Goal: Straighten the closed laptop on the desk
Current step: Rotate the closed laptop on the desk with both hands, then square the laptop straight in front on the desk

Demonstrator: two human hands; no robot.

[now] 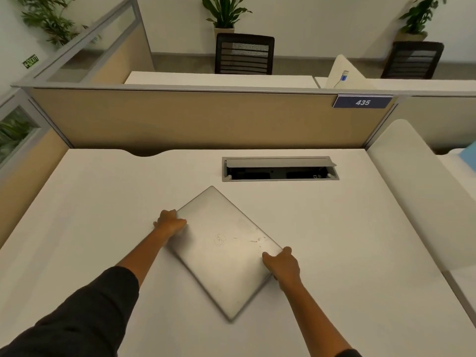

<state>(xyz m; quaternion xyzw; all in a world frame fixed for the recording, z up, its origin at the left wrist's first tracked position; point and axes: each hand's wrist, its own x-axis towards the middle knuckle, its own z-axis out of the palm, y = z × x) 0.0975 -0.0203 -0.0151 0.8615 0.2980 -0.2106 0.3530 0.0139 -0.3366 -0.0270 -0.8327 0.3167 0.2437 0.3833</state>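
A dark long sleeve [77, 318] on the left arm lies nearest the camera, with the right forearm bare beside it. Two hands and one closed silver metal laptop [224, 251] are counted on the white desk [77, 202]. The laptop is laid flat near the desk's middle, skewed like a diamond: its long axis runs from the far left to the near right, one corner pointed toward the grey cable hatch [280, 168], the opposite corner toward the desk's near edge. The left hand [170, 224] is closed over the laptop's left corner, and the right hand [282, 264] is clamped on its right corner, thumb on the lid. One hatch, lid ajar, is set just beyond the laptop. Behind the hatch one tan partition [180, 119] with a blue "435" plate [362, 102] is seen; past it, two black mesh chairs and potted plants.
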